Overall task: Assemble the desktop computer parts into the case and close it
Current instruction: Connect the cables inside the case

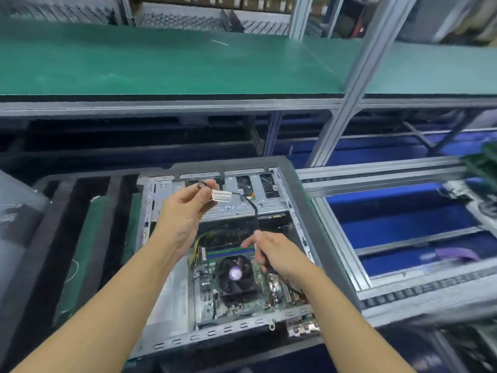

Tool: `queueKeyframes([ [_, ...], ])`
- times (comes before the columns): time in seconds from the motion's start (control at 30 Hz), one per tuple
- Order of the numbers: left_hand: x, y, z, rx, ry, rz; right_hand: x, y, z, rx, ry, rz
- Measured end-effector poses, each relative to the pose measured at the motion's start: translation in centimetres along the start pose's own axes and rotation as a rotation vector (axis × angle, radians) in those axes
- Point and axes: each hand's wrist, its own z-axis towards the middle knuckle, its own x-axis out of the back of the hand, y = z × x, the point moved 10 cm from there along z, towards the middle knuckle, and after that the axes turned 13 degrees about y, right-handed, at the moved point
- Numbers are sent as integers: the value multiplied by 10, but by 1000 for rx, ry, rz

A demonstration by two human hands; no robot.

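Note:
An open desktop case point(295, 200) lies on its side in front of me, with the motherboard and a black CPU cooler fan point(236, 275) inside. My left hand point(185, 208) is raised over the drive bay and pinches a small white-tagged connector point(222, 196). A black cable point(254, 208) runs from that connector down into the case. My right hand point(277, 254) hovers above the memory slots point(228, 253), fingers loosely curled around the lower part of the black cable.
The case rests on a black foam tray point(88, 216). A green-topped shelf point(172, 63) spans the back on aluminium posts point(347, 103). Blue bins point(403, 224) with parts sit to the right behind a metal rail. A grey panel point(16, 219) lies at left.

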Motion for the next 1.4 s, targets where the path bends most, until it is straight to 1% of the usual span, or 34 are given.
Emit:
queueKeyframes([
  [0.1, -19, -17, -1, -15, -12, 48, 13, 25, -4, -43, -61, -44],
  [0.23, -37, -32, -6, -51, -26, 148, 3, 45, -6, -149, -176, -86],
  [0.3, -38, -38, -6, -74, -2, 256, -3, 49, -5, -165, -209, -131],
  [0.4, -38, -40, -7, -159, 17, 491, -6, 49, -5, -164, -229, -79],
  [0.5, -34, -40, -8, -208, 39, 571, -3, 49, -2, -158, -184, -29],
  [0.67, -30, -46, -6, -177, 76, 616, 5, 52, 3, -201, -62, 202],
  [0.77, -23, -51, -4, -151, 106, 623, 9, 44, 4, -198, 7, 494],
  [0.83, -12, -53, -2, -156, 163, 642, 15, 35, 3, -135, 67, 685],
  [0.87, -6, -56, -2, -147, 187, 647, 18, 32, 2, -92, 102, 727],
  [0.93, 1, -64, -2, -116, 198, 644, 26, 26, -1, -9, 162, 729],
  [1.0, 4, -74, -2, -91, 201, 632, 31, 21, -2, 57, 205, 680],
  [1.13, 14, -87, -2, -45, 238, 607, 40, 18, -5, 111, 258, 642],
  [1.23, 17, -91, -2, -34, 243, 583, 41, 16, -6, 127, 255, 668],
  [1.4, 11, -93, -4, -48, 211, 586, 36, 10, -6, 169, 202, 715],
])
